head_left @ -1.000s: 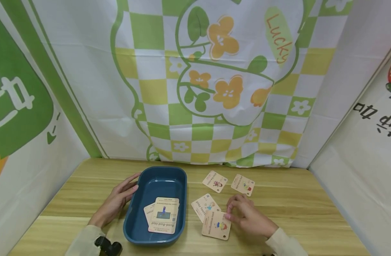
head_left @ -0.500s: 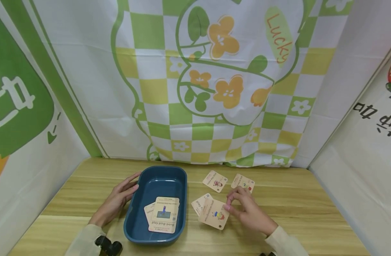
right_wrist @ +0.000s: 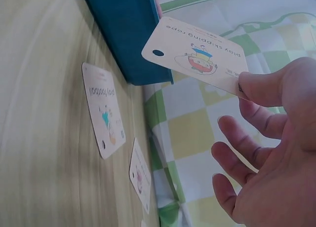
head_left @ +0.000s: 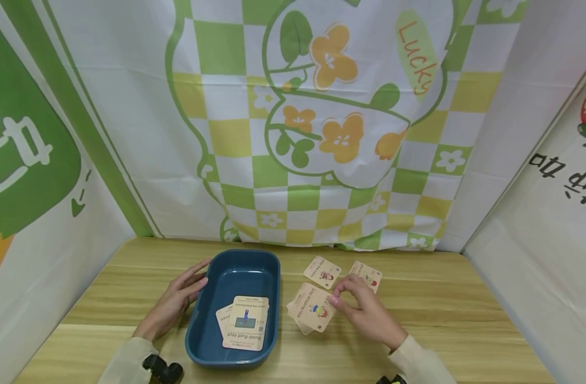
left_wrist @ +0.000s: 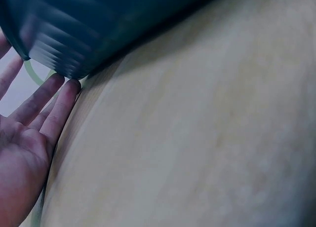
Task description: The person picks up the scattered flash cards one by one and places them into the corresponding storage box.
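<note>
My right hand pinches the edge of a picture card between thumb and index finger. Its print reads "play skipping rope", and the right wrist view shows it raised above the table. Beneath it lies the "play football" card, mostly covered in the head view. On the left, my left hand touches the outer side of a dark blue plastic tray; its fingers look extended in the left wrist view. Inside the tray, the "play ping-pong" card overlaps another card.
Two more cards lie farther back on the wooden table: a left card and a right card, partly behind my right hand. A checkered cloth hangs at the table's back edge.
The skipping rope card has been lifted off the table and carried slightly back and left, over the football card. My left hand and the tray stay in place.
</note>
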{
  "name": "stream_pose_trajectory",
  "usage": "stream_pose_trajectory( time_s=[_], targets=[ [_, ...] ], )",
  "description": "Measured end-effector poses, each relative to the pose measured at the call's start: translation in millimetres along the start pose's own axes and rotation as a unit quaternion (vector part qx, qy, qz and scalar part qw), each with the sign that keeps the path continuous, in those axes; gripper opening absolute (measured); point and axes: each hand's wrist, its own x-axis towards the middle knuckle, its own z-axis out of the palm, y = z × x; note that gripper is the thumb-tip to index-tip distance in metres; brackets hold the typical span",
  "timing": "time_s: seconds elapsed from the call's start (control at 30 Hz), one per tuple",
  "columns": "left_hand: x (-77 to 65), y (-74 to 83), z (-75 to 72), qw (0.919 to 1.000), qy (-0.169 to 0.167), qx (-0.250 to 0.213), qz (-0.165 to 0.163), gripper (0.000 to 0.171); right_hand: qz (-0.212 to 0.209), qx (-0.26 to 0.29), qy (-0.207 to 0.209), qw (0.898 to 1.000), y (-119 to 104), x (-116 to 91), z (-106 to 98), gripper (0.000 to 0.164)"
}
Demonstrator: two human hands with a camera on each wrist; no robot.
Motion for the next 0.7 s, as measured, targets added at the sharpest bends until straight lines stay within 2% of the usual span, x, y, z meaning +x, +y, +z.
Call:
stream_pose_trajectory(
  time_s=[0.27,0.7],
  targets=[
    [-0.3,0.8,0.4,1.0,0.0,0.0,-0.002,0.061,0.012,0.027,-0.012,0.999,-7,8,5,0.006],
    [0.5,-0.3,-0.4,1.0,0.003,-0.003,-0.003,0.061,-0.01,0.038,-0.004,0.999,-14,25,18,0.006]
  ],
)
